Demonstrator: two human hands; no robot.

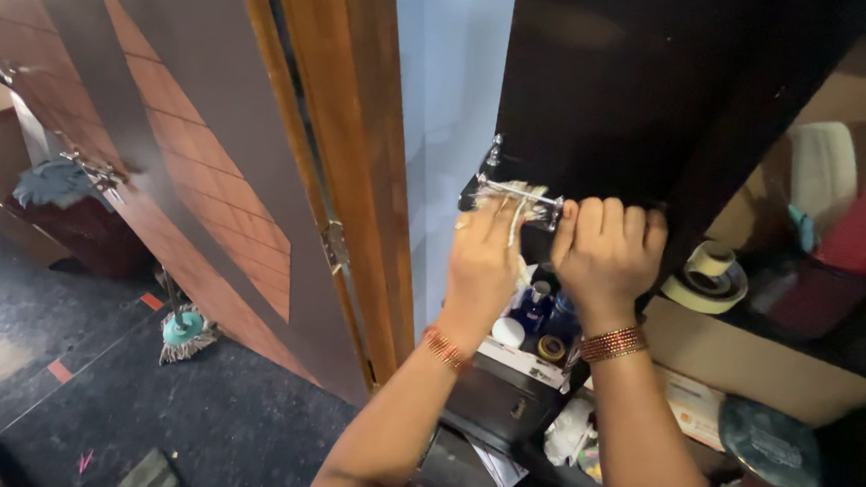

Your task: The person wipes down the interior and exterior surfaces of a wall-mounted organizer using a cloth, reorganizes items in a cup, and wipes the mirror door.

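Note:
Both my hands are raised to a metal door handle (516, 190) on the edge of a dark cupboard door (613, 84). My left hand (482, 262) presses a pale cloth or string (521, 211) against the handle's left part. My right hand (608, 249) is curled into a fist at the handle's right end, fingers wrapped over it. Bangles sit on both wrists.
A brown wooden door (188, 158) stands open at left, with a hinge (335, 246) on its frame. A mop (183, 331) leans on the dark floor. Shelves at right hold tape rolls (707, 275), small bottles (539, 310), a dark drawer (503, 403) and a round container (769, 445).

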